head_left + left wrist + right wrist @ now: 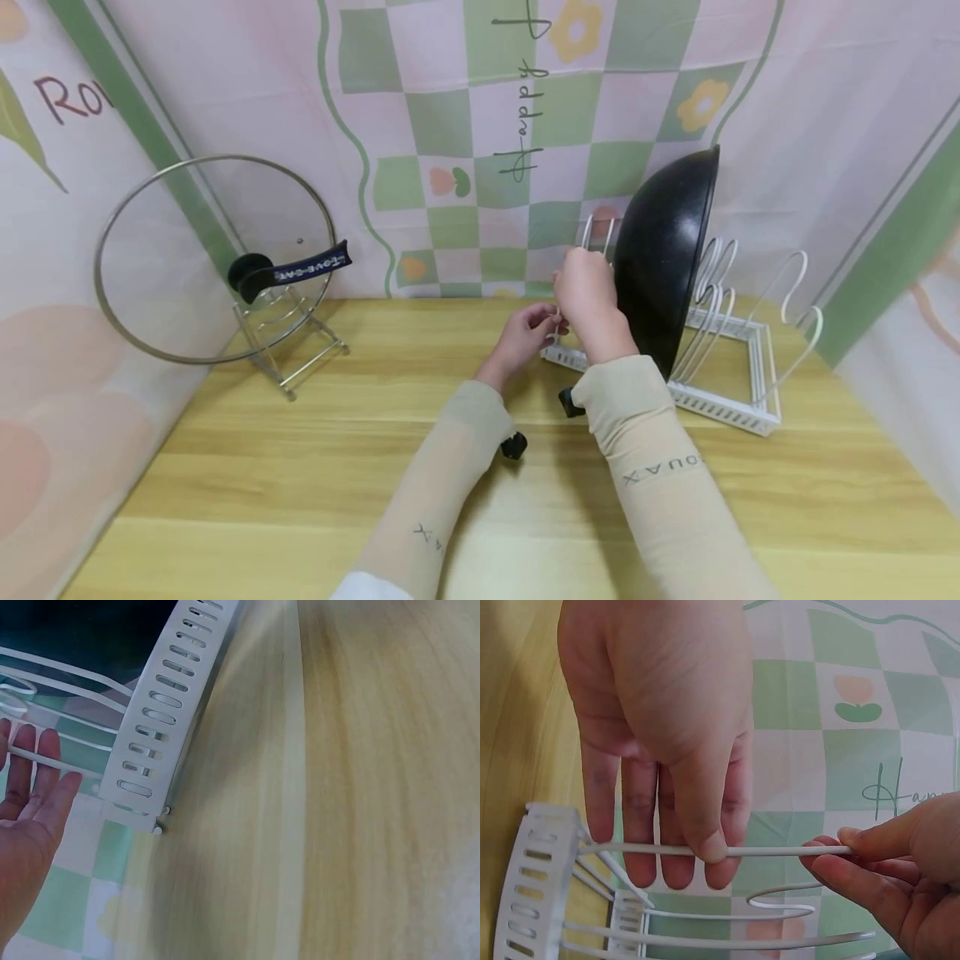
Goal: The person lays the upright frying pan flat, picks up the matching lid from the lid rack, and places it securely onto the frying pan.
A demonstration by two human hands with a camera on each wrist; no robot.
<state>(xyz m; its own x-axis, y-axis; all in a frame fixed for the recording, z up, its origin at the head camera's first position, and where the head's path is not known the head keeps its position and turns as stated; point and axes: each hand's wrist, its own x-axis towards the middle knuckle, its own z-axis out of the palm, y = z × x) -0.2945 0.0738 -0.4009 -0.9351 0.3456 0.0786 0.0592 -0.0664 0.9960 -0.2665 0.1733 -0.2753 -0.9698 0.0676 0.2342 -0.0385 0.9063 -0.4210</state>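
A white pot rack (723,411) with wire dividers stands on the table toward the right. A black wok (663,258) is held on edge among its dividers. My left hand (528,331) pinches the leftmost wire divider (772,851) near its base, thumb in front and fingers behind. Higher on that same wire, my right hand (885,877) pinches it between thumb and fingers. In the left wrist view, the rack's slotted base rail (161,712) shows beside my left fingers.
At the left, a glass lid (172,275) with a black handle (300,271) leans upright on a small metal stand (288,350). A patterned cloth (465,150) hangs close behind the rack. Wooden tabletop (285,483) lies in front.
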